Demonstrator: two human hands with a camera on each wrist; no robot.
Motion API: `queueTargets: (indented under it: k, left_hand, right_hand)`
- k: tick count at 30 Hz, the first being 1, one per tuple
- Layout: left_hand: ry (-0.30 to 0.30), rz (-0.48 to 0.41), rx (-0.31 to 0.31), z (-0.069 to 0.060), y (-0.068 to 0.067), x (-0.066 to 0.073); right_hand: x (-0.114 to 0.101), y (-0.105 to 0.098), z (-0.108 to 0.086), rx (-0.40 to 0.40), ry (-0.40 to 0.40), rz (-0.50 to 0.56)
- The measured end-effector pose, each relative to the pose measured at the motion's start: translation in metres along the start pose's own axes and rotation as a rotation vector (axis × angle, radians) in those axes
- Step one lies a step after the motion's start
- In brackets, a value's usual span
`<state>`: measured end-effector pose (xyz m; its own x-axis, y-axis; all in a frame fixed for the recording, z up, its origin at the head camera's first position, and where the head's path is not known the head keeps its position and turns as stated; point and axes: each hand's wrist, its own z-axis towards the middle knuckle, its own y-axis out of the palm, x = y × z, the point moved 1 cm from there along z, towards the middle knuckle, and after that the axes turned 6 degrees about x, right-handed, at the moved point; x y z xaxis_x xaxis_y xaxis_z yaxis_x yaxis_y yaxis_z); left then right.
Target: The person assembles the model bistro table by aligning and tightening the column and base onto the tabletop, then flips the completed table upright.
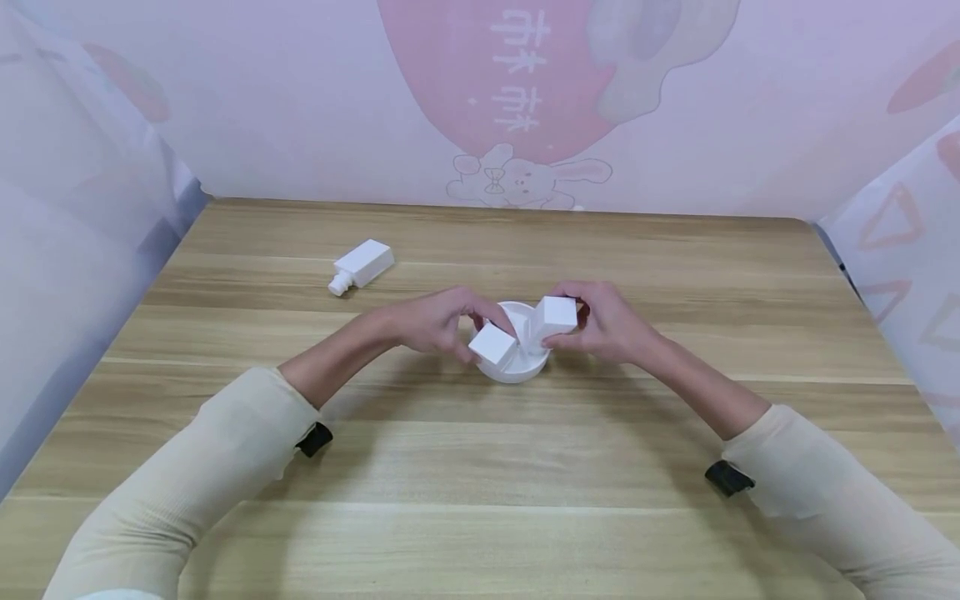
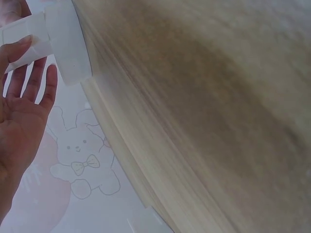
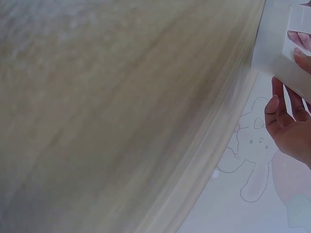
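In the head view a round white bowl [image 1: 512, 377] with a raised strip across its inside stands on the table. My left hand [image 1: 435, 321] grips a white square-ended block [image 1: 492, 343] between thumb and fingers, tilted at the bowl's left side. On the right, my right hand [image 1: 603, 321] pinches a second white square-ended block [image 1: 558, 315] over the bowl's right rim. The lower ends of both blocks are hidden. The left wrist view shows my left hand [image 2: 22, 124] with the thumb on a white block [image 2: 36, 29] beside the bowl [image 2: 70, 46].
A white rectangular bottle [image 1: 365, 261] with a ribbed neck lies on its side toward the back left of the wooden table [image 1: 480, 467]. Behind the table hangs a printed backdrop [image 1: 300, 100] with a rabbit drawing. Similar sheets stand at both sides.
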<state>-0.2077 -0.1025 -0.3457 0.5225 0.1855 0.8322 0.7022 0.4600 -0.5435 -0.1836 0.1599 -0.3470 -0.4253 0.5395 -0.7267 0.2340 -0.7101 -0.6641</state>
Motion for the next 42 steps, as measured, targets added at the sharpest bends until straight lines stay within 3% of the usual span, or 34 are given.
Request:
queueTargets:
  k: [8, 18, 27, 42]
  left_hand:
    - [0.0, -0.015, -0.016, 0.0, -0.001, 0.003]
    - [-0.043, 0.031, 0.033, -0.006, 0.004, 0.004]
    - [-0.047, 0.116, 0.142, -0.025, -0.001, 0.01]
    - [-0.127, 0.229, 0.341, -0.054, -0.019, 0.008]
  right_hand:
    - [-0.001, 0.0, 0.001, -0.011, -0.007, -0.002]
    - [-0.002, 0.001, 0.002, -0.04, 0.001, -0.035]
    - [-0.007, -0.001, 0.001, -0.062, -0.053, -0.118]
    - [-0.044, -0.013, 0.009, -0.003, -0.227, -0.086]
